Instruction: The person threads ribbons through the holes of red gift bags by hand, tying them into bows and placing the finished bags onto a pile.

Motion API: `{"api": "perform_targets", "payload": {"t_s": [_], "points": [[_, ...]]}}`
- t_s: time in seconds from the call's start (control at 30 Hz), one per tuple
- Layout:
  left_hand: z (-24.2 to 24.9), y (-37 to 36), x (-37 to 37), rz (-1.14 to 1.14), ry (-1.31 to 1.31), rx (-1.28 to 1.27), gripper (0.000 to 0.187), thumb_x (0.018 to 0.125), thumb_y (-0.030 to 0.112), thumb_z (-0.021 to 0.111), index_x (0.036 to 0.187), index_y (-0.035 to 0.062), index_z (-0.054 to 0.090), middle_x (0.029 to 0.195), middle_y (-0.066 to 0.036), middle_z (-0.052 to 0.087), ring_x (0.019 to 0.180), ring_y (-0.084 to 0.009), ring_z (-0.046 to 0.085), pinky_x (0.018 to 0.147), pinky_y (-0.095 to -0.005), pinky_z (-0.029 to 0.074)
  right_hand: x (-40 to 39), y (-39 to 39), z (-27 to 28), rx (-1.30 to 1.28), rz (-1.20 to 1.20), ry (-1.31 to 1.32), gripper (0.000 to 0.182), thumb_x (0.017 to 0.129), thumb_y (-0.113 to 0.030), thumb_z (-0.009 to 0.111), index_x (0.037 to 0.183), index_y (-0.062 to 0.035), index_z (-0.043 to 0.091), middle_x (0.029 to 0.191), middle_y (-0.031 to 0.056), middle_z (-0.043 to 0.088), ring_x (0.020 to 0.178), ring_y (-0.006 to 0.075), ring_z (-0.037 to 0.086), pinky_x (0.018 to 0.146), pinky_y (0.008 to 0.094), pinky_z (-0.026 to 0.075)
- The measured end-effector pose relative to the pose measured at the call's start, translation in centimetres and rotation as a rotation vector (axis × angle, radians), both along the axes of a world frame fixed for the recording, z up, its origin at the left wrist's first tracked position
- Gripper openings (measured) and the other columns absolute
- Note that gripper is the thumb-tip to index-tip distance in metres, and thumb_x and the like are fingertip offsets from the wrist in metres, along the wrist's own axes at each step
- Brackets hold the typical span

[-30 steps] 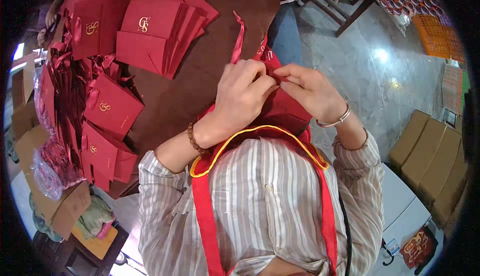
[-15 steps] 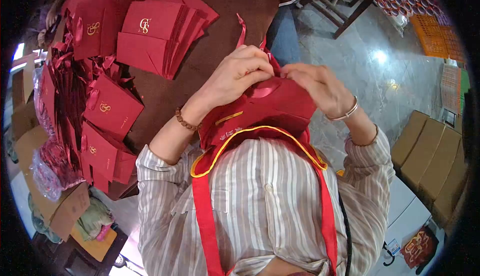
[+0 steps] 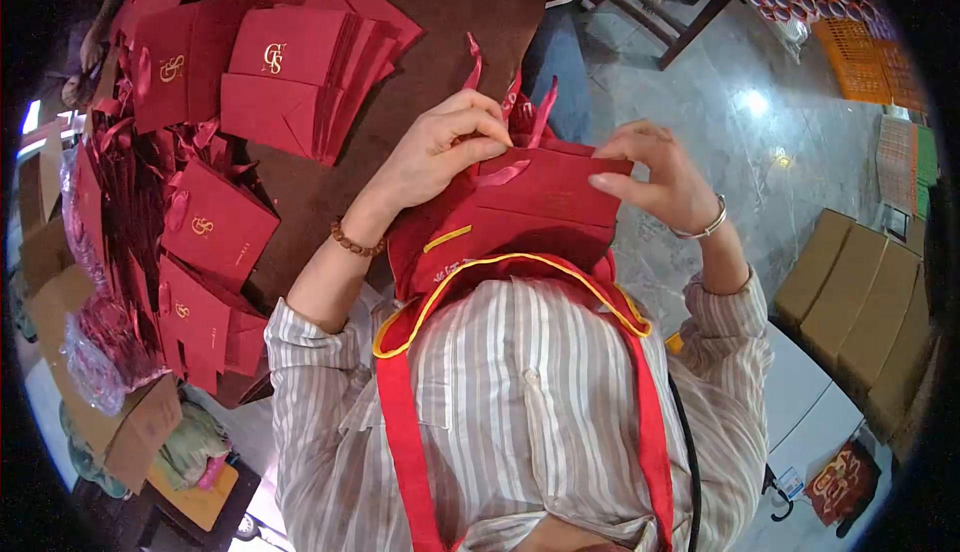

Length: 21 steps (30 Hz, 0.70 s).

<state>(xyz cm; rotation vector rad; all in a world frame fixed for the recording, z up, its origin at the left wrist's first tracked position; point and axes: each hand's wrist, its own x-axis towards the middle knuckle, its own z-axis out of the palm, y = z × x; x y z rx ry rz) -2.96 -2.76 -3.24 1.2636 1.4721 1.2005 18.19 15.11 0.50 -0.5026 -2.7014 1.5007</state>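
Note:
A dark red paper gift bag (image 3: 550, 192) lies in front of my apron, its top edge facing away from me. Pink ribbon (image 3: 503, 174) hangs over its near side, and another ribbon loop (image 3: 543, 112) stands up behind the edge. My left hand (image 3: 445, 147) is closed in a pinch at the bag's upper left corner. At the upper right corner is my right hand (image 3: 655, 172), thumb and fingers apart; whether its fingertips touch the bag is hard to see. The red apron (image 3: 450, 262) has yellow trim.
Several stacked red bags with gold lettering (image 3: 290, 47) lie on the brown-covered table (image 3: 425, 12). More bags (image 3: 220, 227) with ribbons fill its left side. Cardboard boxes (image 3: 850, 302) stand at right, an orange crate (image 3: 850, 57) and a wooden stool (image 3: 665, 2) farther back.
My right hand has moved off the ribbon area to the right and its fingers have spread. My left hand has shifted slightly left. The bag's top edge and a raised ribbon loop now show.

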Motion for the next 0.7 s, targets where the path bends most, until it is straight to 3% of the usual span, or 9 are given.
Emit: {"api": "perform_targets", "payload": {"t_s": [0.07, 0.2, 0.27, 0.33, 0.37, 0.4, 0.47, 0.63, 0.7], "points": [[-0.6, -0.2, 0.1, 0.024, -0.043, 0.061, 0.006, 0.084, 0.005, 0.058, 0.087, 0.0014, 0.060, 0.098, -0.005, 0.052, 0.088, -0.0115, 0.050, 0.077, -0.0225, 0.039, 0.4, -0.1, -1.1, 0.067, 0.018, 0.071, 0.016, 0.079, -0.015, 0.067, 0.082, 0.0002, 0.061, 0.096, 0.0091, 0.062, 0.093, 0.0182, 0.056, 0.084, 0.0312, 0.042], [-0.9, -0.3, 0.4, 0.053, -0.100, 0.007, 0.005, 0.084, 0.006, 0.058, 0.084, 0.0006, 0.060, 0.101, -0.005, 0.052, 0.092, -0.0130, 0.050, 0.080, -0.0248, 0.039, 0.5, -0.5, -1.8, -0.176, 0.024, 0.118, 0.017, 0.080, -0.014, 0.066, 0.083, 0.0010, 0.059, 0.091, 0.0070, 0.061, 0.091, 0.0145, 0.054, 0.081, 0.0289, 0.042], [-1.5, -0.2, 0.2, 0.041, 0.052, 0.048, 0.020, 0.084, 0.009, 0.059, 0.103, 0.0024, 0.058, 0.111, -0.008, 0.052, 0.097, -0.0164, 0.050, 0.084, -0.0275, 0.039, 0.6, -1.0, -1.6, -0.311, -0.028, 0.065, 0.017, 0.081, -0.014, 0.065, 0.085, 0.0009, 0.059, 0.087, 0.0052, 0.061, 0.088, 0.0117, 0.053, 0.078, 0.0266, 0.042], [-0.8, -0.6, 1.3, 0.082, 0.000, -0.005, 0.036, 0.083, 0.011, 0.061, 0.116, 0.0043, 0.050, 0.116, -0.011, 0.051, 0.099, -0.0196, 0.051, 0.087, -0.0293, 0.039, 0.6, -1.2, -1.4, -0.350, -0.149, -0.167, 0.016, 0.083, -0.015, 0.063, 0.088, 0.0002, 0.059, 0.082, 0.0003, 0.059, 0.080, 0.0065, 0.051, 0.071, 0.0220, 0.040], [-0.3, -0.9, 1.9, 0.128, -0.056, -0.061, 0.052, 0.081, 0.013, 0.063, 0.128, 0.0061, 0.042, 0.121, -0.014, 0.050, 0.101, -0.0227, 0.052, 0.090, -0.0311, 0.039, 0.7, -1.2, -1.7, -0.350, -0.149, -0.166, 0.016, 0.083, -0.015, 0.063, 0.088, 0.0002, 0.059, 0.082, 0.0003, 0.059, 0.080, 0.0065, 0.051, 0.071, 0.0220, 0.040], [0.0, -1.4, 2.2, 0.127, -0.055, -0.061, 0.052, 0.081, 0.013, 0.063, 0.128, 0.0061, 0.042, 0.121, -0.014, 0.050, 0.101, -0.0227, 0.052, 0.090, -0.0311, 0.039, 1.0, -1.2, -2.3, -0.355, -0.179, -0.134, 0.017, 0.084, -0.016, 0.062, 0.090, 0.0001, 0.059, 0.081, -0.0016, 0.058, 0.077, 0.0054, 0.050, 0.068, 0.0213, 0.039], [0.6, -2.5, 2.3, 0.050, 0.275, -0.085, 0.069, 0.083, 0.018, 0.062, 0.138, 0.0061, 0.023, 0.117, -0.020, 0.052, 0.109, -0.0309, 0.052, 0.090, -0.0376, 0.041, 1.3, -1.3, -2.7, -0.361, -0.211, -0.101, 0.017, 0.086, -0.017, 0.061, 0.091, 0.0000, 0.059, 0.079, -0.0034, 0.056, 0.073, 0.0043, 0.049, 0.065, 0.0205, 0.039], [2.5, -4.7, 1.1, -0.118, 0.811, -0.066, 0.073, 0.073, 0.007, 0.063, 0.138, 0.0114, 0.029, 0.075, -0.011, 0.053, 0.074, -0.0255, 0.053, 0.085, -0.0358, 0.033, 1.4, -1.3, -2.3, -0.523, -0.354, 0.034, 0.016, 0.086, -0.017, 0.060, 0.089, -0.0011, 0.058, 0.078, -0.0040, 0.056, 0.073, 0.0033, 0.048, 0.065, 0.0205, 0.038], [3.8, -6.0, 0.7, -0.179, 0.862, -0.143, 0.070, 0.074, 0.007, 0.063, 0.137, 0.0117, 0.033, 0.072, -0.010, 0.053, 0.075, -0.0246, 0.054, 0.083, -0.0355, 0.033, 1.6, -1.4, -2.3, -0.518, -0.357, 0.023, 0.016, 0.086, -0.017, 0.060, 0.088, -0.0016, 0.058, 0.077, -0.0040, 0.056, 0.072, 0.0032, 0.048, 0.064, 0.0200, 0.038]]}}
